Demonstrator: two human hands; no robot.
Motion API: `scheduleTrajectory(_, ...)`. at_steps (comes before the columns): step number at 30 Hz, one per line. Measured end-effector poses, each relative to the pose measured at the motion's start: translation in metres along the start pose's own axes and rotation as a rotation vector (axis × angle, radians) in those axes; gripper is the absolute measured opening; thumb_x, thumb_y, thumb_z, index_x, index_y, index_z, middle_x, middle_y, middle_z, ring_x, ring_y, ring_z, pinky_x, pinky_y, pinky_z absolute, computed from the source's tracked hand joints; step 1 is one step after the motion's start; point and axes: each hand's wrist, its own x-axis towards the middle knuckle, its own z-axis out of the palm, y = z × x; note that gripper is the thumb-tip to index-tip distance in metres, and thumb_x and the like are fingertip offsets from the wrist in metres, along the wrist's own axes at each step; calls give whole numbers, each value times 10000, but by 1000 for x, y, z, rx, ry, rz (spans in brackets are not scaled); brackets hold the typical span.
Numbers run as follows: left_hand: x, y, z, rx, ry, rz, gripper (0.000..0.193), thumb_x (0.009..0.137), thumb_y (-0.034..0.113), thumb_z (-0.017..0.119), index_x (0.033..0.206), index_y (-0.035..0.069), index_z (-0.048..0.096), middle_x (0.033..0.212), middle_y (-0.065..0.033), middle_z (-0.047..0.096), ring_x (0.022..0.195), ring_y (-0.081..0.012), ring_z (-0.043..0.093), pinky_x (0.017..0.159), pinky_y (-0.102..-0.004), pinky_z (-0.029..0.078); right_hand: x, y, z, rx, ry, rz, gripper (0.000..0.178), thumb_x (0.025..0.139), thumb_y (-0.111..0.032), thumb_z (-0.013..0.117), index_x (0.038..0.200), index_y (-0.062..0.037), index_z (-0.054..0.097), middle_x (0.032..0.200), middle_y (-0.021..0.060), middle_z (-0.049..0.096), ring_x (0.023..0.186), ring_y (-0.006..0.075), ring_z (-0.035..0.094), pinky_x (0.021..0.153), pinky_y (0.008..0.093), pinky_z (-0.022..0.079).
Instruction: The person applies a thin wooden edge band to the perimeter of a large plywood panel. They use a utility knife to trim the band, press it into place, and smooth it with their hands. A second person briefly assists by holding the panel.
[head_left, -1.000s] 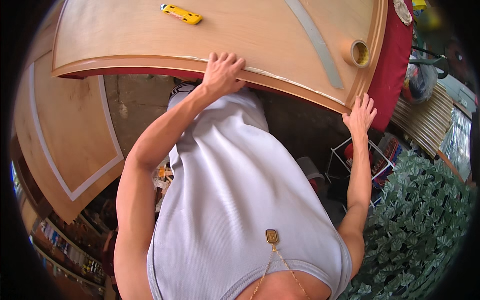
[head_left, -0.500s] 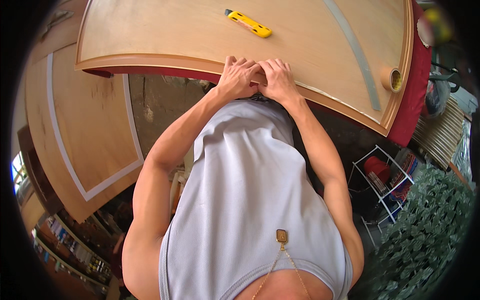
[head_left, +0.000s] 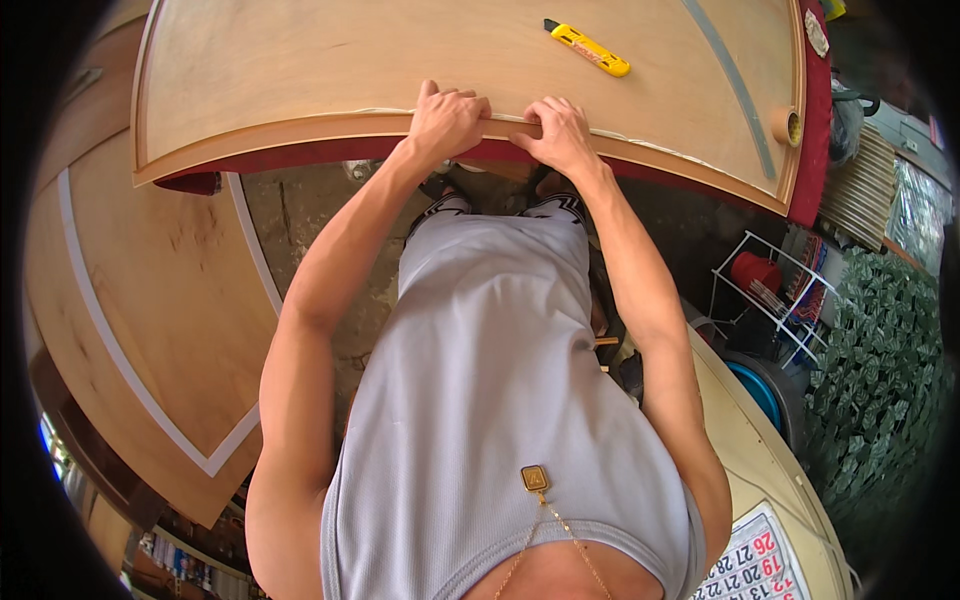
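- Along the near edge of the wooden surface, brown trim runs under both my hands.
- On that edge, my left hand is half-curled; whether it grips the trim, I can't tell.
- Just beside it, my right hand bends likewise, thumb apart from fingers, its grip equally unclear.
- Inward from the edge lies a yellow cutter.

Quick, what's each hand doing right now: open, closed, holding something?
Left hand: fingers bent over the front edge of the wooden panel; gripping or just pressing cannot be told.
Right hand: curled on that same edge; whether pinching it cannot be told.
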Motion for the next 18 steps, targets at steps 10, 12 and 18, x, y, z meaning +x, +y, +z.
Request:
scheduleTrajectory(10,-9,-13,-3,54,131,-76,142,816,181,560,822,138,695,789,-37,689,781,-226,668,818,-421,362,16,-24,16,-121,16,-100,408,589,-330,861,865,-129,637,866,37,631,944,260,584,801,420,413)
scheduleTrajectory(12,-17,-22,-12,40,122,-149,130,800,175,565,795,137,690,768,-51,673,782,-235,657,824,-431,373,22,-30,8,-115,-58,-92,419,579,-244,855,906,-119,624,870,44,639,967,272,583,813,419,413)
scheduleTrajectory(18,-21,-29,-8,112,107,-113,117,798,169,575,786,152,690,783,-41,678,814,-228,655,836,-444,388,37,-49,15,-130,62,-303,428,603,-215,835,960,-118,620,955,67,635,998,283,578,836,425,425)
